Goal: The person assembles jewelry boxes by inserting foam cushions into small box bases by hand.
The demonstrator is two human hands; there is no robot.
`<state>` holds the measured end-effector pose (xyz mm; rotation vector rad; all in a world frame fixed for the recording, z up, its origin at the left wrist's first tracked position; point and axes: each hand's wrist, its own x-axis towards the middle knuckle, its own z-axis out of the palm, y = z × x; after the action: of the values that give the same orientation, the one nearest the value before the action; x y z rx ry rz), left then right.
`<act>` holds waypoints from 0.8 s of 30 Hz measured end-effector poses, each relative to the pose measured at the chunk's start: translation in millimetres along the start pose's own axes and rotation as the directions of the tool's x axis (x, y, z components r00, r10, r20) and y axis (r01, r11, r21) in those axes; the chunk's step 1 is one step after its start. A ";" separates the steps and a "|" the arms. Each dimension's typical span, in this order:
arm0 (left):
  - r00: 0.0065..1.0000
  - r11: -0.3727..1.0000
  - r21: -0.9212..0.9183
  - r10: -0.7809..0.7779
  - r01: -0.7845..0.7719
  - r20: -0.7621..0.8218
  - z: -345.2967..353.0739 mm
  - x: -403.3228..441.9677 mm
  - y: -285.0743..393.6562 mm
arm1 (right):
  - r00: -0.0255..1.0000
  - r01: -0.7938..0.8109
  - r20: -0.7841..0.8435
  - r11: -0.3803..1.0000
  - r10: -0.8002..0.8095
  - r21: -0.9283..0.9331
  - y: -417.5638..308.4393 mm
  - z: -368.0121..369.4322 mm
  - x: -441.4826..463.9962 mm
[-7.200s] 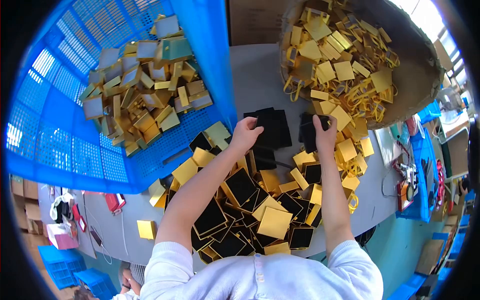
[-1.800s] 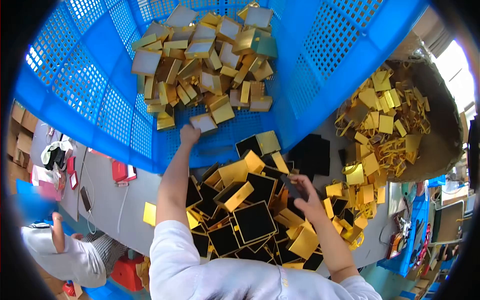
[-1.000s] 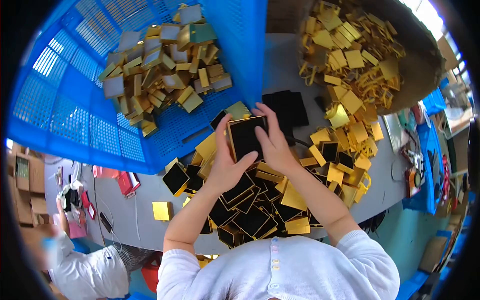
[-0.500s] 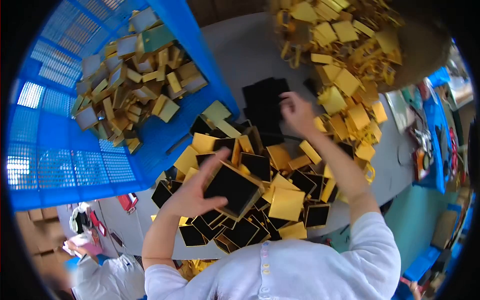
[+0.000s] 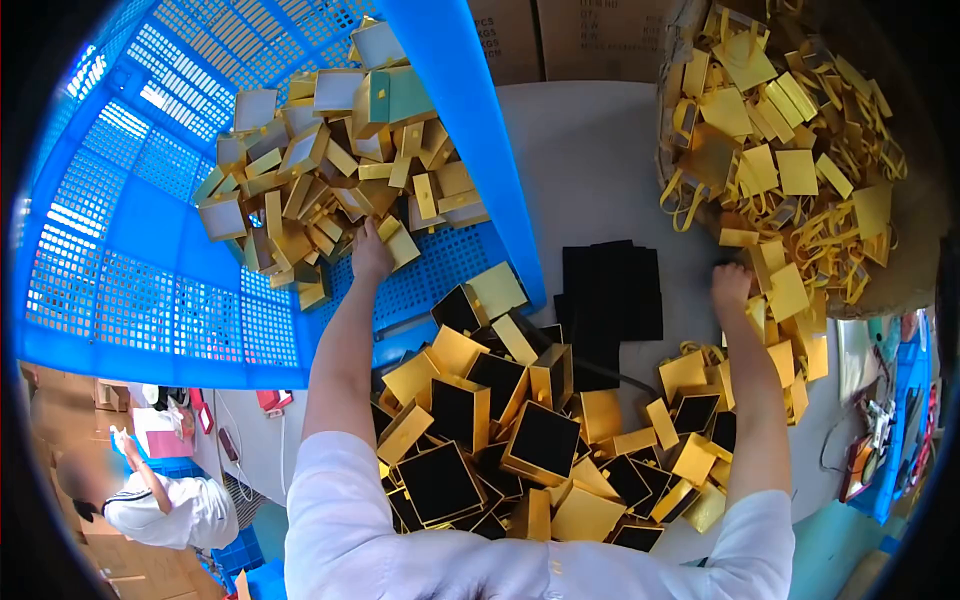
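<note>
My left hand (image 5: pixel 372 254) reaches into the blue crate (image 5: pixel 519 190), closed at the near edge of the heap of gold boxes with pale insides (image 5: pixel 305 150); what its fingers hold is hidden. On the right, my right hand (image 5: pixel 733 286) is closed beside the spilled gold boxes (image 5: pixel 788 292), over something small and dark that I cannot make out. Between the hands, flat black pieces (image 5: pixel 625 295) lie overlapping on the grey table (image 5: pixel 570 140). Nearer my body is a pile of gold boxes with black insides (image 5: pixel 543 442).
A large brown container (image 5: pixel 915 235) at the upper right holds gold boxes and ribbons. Brown cartons (image 5: pixel 597 40) stand at the back. A dark cable (image 5: pixel 632 380) crosses by the black pieces. At lower left is another person (image 5: pixel 165 508); blue bins stand at far right.
My left hand has left the black-lined box over the pile and moved up-left into the crate. My right hand has moved right, from the black pieces to the spilled boxes. The view has shifted.
</note>
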<state>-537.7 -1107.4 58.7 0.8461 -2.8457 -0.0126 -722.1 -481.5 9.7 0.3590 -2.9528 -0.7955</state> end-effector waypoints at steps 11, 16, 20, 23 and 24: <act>0.980 0.878 -0.475 0.029 0.068 0.195 -82.2 -78.5 21.2 | 0.971 -0.005 -0.090 0.391 0.222 0.921 5.8 -128.3 -90.5; 0.908 0.164 -0.893 -0.091 0.420 0.410 -178.2 -176.6 69.9 | 0.741 0.519 -0.596 0.301 0.309 0.800 -34.5 -229.0 -160.0; 0.926 0.133 -0.922 0.059 0.364 0.374 -215.8 -238.8 121.1 | 0.450 0.802 -0.888 0.396 0.092 0.447 -69.0 -323.3 -216.5; 0.958 0.036 -0.966 0.128 0.255 0.258 -224.3 -267.0 140.3 | 0.361 0.883 -0.929 0.352 -0.085 0.311 -82.4 -347.8 -242.1; 0.958 0.031 -0.967 0.133 0.252 0.254 -226.9 -272.3 143.9 | 0.334 0.906 -0.933 0.320 -0.134 0.278 -81.1 -351.7 -247.5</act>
<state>-353.3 -829.5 246.2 0.5237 -1.9512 -2.0663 -422.8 -661.8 273.2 1.5197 -1.9057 0.7647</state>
